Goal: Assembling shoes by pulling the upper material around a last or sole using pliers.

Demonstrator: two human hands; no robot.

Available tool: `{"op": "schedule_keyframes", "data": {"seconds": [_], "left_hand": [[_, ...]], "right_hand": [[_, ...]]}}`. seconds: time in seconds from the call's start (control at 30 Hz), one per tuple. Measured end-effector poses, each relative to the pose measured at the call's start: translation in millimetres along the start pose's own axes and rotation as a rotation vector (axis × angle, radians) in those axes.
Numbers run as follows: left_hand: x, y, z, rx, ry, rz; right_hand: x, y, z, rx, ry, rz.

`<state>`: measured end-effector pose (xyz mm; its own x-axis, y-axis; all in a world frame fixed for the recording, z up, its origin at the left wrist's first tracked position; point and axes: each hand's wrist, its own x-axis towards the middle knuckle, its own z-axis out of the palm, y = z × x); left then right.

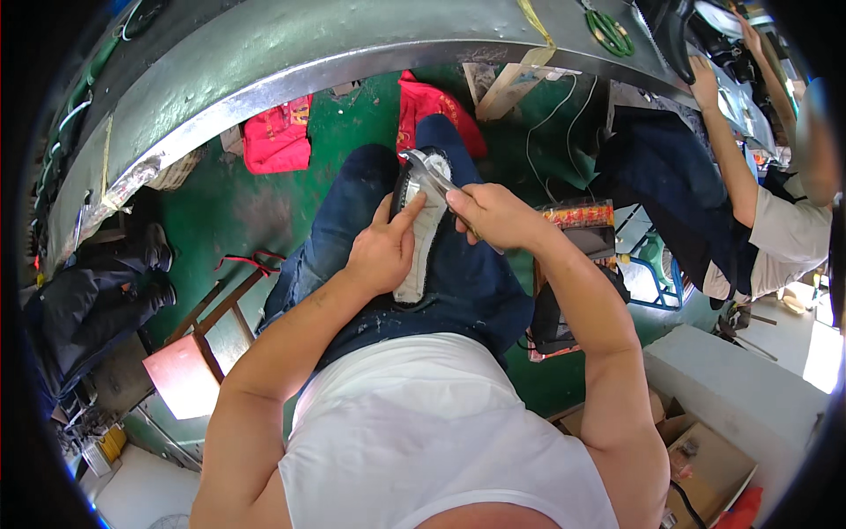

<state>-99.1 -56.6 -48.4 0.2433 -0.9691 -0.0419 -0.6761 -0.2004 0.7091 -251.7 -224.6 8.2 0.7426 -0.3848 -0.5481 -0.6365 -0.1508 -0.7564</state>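
Note:
A shoe (421,251) with a pale insole side turned up and a dark edge lies lengthwise across my lap. My left hand (382,253) grips it from the left, with a fingertip pressed onto its pale face. In my right hand (496,216) are silver metal pincers (433,175), fingers wrapped round the handles. Their curved head lies over the far end of the shoe, near a white fluffy patch (438,164). Whether the jaws bite the shoe's edge cannot be made out.
A long metal-edged bench (291,75) curves ahead, with green-handled scissors (608,33) on it. Red cloths (278,137) lie beneath. A wooden stool (198,361) stands left. At right, a co-worker (749,203) reaches onto the bench; a cardboard box (714,463) sits lower right.

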Motion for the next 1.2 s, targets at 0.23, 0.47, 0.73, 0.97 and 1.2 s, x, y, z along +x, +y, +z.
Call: {"op": "schedule_keyframes", "data": {"seconds": [0.23,0.47,0.73,0.97,1.2], "left_hand": [[-6,-3,9,-0.061,-0.007,-0.214],[-6,-9,13,-0.116,0.001,-0.246],[-16,-20,-5,-1.026,-0.295,-0.259],[-34,-31,8,-0.896,-0.303,-0.204],[-28,-30,7,-0.864,-0.243,-0.148]], "right_hand": [[-5,0,3,0.020,0.020,-0.085],[-14,2,28,-0.118,0.056,-0.071],[-33,21,52,-0.435,0.184,-0.129],[-52,6,62,-0.148,0.231,-0.210],[-35,-5,50,-0.255,0.208,-0.130]]}}
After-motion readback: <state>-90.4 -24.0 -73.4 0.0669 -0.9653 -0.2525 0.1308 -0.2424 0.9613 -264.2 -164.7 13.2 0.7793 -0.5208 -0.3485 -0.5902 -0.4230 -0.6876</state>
